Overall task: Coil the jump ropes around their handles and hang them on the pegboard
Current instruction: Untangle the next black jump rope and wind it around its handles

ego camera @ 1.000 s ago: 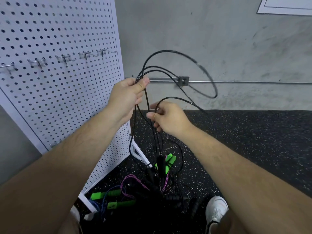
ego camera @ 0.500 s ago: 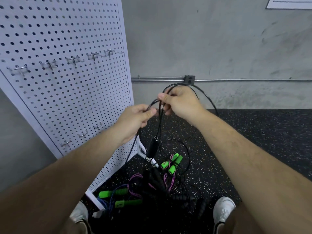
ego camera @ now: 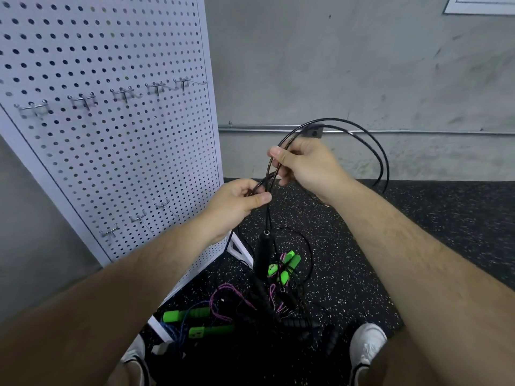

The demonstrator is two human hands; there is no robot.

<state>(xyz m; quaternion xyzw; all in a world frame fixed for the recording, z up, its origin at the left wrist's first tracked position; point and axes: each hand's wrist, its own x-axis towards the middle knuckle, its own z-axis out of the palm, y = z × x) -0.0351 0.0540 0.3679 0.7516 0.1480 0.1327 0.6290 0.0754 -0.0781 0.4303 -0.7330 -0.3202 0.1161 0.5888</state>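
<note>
A black jump rope (ego camera: 376,154) loops in the air in front of the wall. My right hand (ego camera: 303,165) pinches the cord strands at the top of the loop. Just below and to the left, my left hand (ego camera: 237,203) pinches the same cord between thumb and fingers. One black handle (ego camera: 263,253) hangs straight down from the cord beneath my hands. The white pegboard (ego camera: 111,135) stands at the left, with a row of bare metal hooks (ego camera: 122,93) across its middle and a few more lower down.
On the speckled black floor lies a tangled pile of other ropes: green handles (ego camera: 186,314), a second green pair (ego camera: 287,266), pink cord (ego camera: 223,300) and black handles. My white shoes (ego camera: 366,344) flank the pile. A metal conduit (ego camera: 418,132) runs along the grey wall.
My left hand dropped from high beside the pegboard to below my right hand. My right hand rose and now holds the cord loops, which swing out to the right.
</note>
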